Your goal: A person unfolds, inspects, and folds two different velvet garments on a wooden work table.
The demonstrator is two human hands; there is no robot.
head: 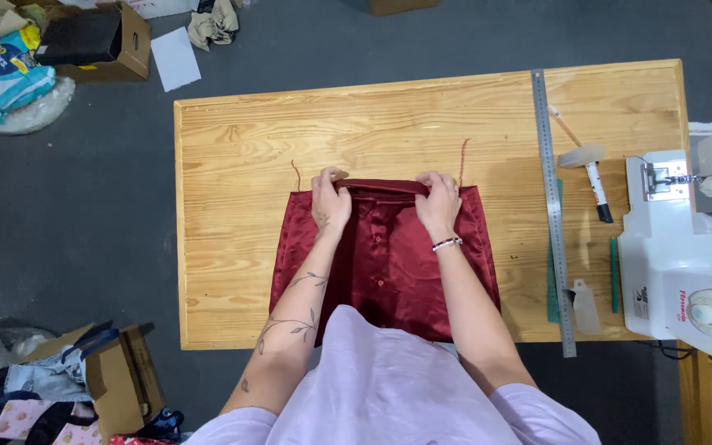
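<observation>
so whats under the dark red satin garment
The dark red satin garment lies flat on the wooden table; whatever the cloth covers is hidden. Both hands, left and right, press its top edge.

Sewing machine [686,247] cut off at right — garment's [389,264] near hem probably hidden.

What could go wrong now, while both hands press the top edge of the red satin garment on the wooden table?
1. The red satin garment looks slippery and its lower part hangs over the table edge, so it may slide toward the person.
2. Loose strings at the top corners could snag under the left hand or right hand.
3. The metal ruler overhangs the near edge; a nudge might drop it.
</observation>
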